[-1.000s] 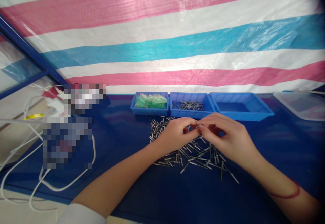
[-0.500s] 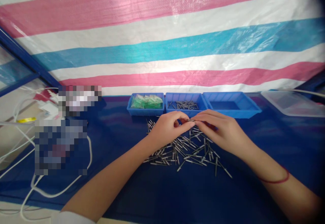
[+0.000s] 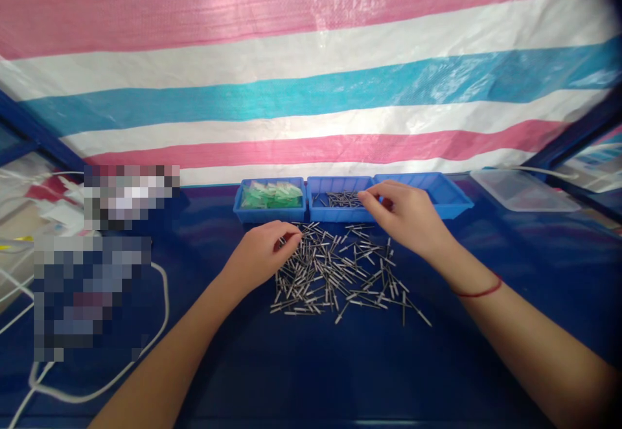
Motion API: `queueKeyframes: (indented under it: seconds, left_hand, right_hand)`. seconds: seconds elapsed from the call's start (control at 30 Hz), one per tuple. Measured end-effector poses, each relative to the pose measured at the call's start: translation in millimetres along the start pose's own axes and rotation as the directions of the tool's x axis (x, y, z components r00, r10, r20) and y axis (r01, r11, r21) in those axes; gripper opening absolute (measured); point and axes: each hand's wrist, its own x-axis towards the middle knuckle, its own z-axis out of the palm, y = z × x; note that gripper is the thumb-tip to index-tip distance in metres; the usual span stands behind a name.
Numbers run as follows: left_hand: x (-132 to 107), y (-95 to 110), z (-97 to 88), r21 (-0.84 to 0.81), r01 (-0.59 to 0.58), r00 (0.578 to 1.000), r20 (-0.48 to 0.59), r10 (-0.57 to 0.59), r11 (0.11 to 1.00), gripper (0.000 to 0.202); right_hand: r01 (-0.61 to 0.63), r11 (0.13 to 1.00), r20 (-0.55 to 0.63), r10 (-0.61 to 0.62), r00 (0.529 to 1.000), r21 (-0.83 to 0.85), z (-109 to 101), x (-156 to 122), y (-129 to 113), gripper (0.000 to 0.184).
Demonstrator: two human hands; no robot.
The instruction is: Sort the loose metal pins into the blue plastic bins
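Note:
A heap of several small metal pins (image 3: 340, 273) lies spread on the blue table (image 3: 301, 371). My left hand (image 3: 260, 254) rests at the heap's left edge, fingers curled and pinching at the pins. My right hand (image 3: 405, 215) reaches over the middle blue bin (image 3: 317, 210), which holds more pins, with thumb and fingers pinched together; what they hold is too small to make out. A red string circles my right wrist.
A blue bin with green parts (image 3: 270, 196) stands left of the middle bin, another blue bin (image 3: 449, 196) to its right. A clear plastic lid (image 3: 519, 190) lies at the far right. White cables (image 3: 97, 377) loop at the left. A striped tarp (image 3: 311, 66) hangs behind.
My hands, joined above the heap before, have parted. The right hand moved back to the middle bin; the left dropped to the heap's left edge. The view shifted right.

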Motion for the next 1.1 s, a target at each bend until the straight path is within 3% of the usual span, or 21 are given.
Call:
queueKeyframes:
  seconds: [0.27,0.5,0.63,0.83,0.93,1.03,1.1]
  left_hand:
    - [-3,-14,-23.0,0.124,0.03,0.993,0.114,-0.045,0.992,0.033]
    - [-4,-32,-34.3,0.251,0.079,0.979,0.163,-0.122,0.965,0.034]
    - [-4,-34,-35.2,0.259,0.085,0.97,0.198,-0.139,0.962,0.034]
    - [-6,-31,-36.9,0.249,0.093,0.962,0.226,-0.152,0.964,0.032]
    - [-7,-33,-35.8,0.231,0.092,0.96,0.237,-0.148,0.968,0.033]
    - [-7,-35,-32.5,0.213,0.078,0.962,0.239,-0.129,0.974,0.035]
    - [-8,-34,-29.9,0.204,0.072,0.962,0.244,-0.122,0.976,0.036]
  right_hand:
    - [-0.03,0.996,0.24,0.01,0.971,0.081,-11,-23,15,0.038]
    - [0.064,0.997,0.25,-0.074,0.966,0.047,-6,-25,11,0.035]
    - [0.113,0.993,0.319,-0.115,0.941,0.024,3,-29,2,0.029]
    - [0.263,0.957,0.322,-0.29,0.901,0.124,16,-37,-14,0.019]
    - [0.286,0.942,0.341,-0.331,0.88,0.176,19,-41,-23,0.032]
    - [0.334,0.913,0.411,-0.404,0.817,0.233,22,-46,-31,0.056]
    - [0.357,0.899,0.451,-0.437,0.778,0.254,24,-48,-33,0.062]
